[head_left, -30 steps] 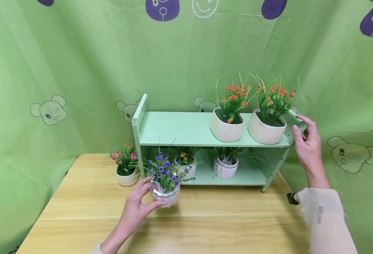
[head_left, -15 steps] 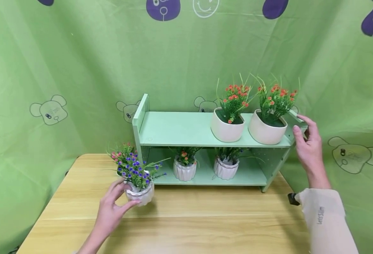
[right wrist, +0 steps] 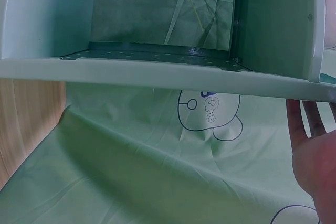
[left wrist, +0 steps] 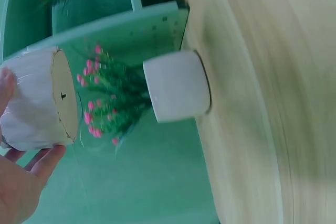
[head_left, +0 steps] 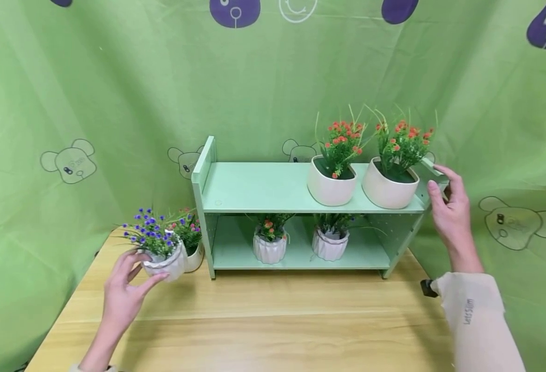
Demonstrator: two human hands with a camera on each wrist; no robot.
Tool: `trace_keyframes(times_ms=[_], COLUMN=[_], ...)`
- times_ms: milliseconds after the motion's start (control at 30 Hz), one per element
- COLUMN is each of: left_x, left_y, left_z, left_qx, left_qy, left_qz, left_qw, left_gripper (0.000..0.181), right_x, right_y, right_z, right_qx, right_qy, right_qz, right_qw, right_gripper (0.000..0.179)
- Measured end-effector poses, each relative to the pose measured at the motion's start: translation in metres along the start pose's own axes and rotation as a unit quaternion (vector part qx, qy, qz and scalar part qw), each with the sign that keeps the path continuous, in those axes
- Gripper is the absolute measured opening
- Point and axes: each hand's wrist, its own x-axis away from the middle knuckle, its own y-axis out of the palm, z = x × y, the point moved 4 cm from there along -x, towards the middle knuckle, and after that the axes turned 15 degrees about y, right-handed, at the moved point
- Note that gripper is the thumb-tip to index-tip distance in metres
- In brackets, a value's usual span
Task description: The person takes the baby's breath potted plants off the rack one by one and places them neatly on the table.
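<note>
My left hand (head_left: 123, 292) grips a white fluted flowerpot (head_left: 168, 262) with blue flowers, tilted and held above the table's left part. In the left wrist view the pot's underside (left wrist: 64, 95) shows. Just behind it on the table stands a smaller white pot (left wrist: 177, 86) with pink flowers (head_left: 188, 227). At the far right my right hand (head_left: 453, 214) rests against the right end panel of the green two-tier shelf (head_left: 259, 188). Its fingers (right wrist: 298, 121) reach the panel's outer side, the thumb near the front edge; part of the hand is hidden there.
Two white pots with orange flowers (head_left: 332, 185) (head_left: 391, 186) stand on the upper tier's right half. Below, two fluted pots (head_left: 270, 249) (head_left: 331, 245) sit on the lower tier. The wooden table (head_left: 273, 320) reaches forward; a green curtain (head_left: 129, 77) hangs behind.
My left hand has carried the blue-flowered pot leftward from in front of the shelf, past its left end, and raised and tilted it. The right hand stays at the shelf.
</note>
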Motion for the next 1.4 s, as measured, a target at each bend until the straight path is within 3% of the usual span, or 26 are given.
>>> trace_keyframes(times_ms=[433,733,1033,1400], left_x=[-0.011,-0.013,-0.015,-0.003], left_y=[-0.018,-0.021,-0.017,-0.014], left_z=[-0.043,-0.073,-0.098,-0.122], left_qx=[-0.015,-0.027,-0.016,-0.022], left_qy=[-0.066,-0.129,-0.152,-0.199], left_qz=[0.052,0.045,0.04,0.016], left_qw=[0.9963,0.9903,0.9875,0.9796], left_gripper=[0.052,0.05,0.049,0.047], right_x=[-0.003,0.001,-0.001,-0.006], right_y=[-0.001,0.001,-0.001,0.002], right_z=[0.006,0.004,0.007,0.009], right_qx=[0.001,0.007,-0.002,0.004], right_qy=[0.013,0.011,0.006,0.007], right_qz=[0.002,-0.004,0.01,0.001], right_qw=[0.9999,0.9999,0.9999,1.0], right_gripper=[0.046,0.046,0.045,0.045])
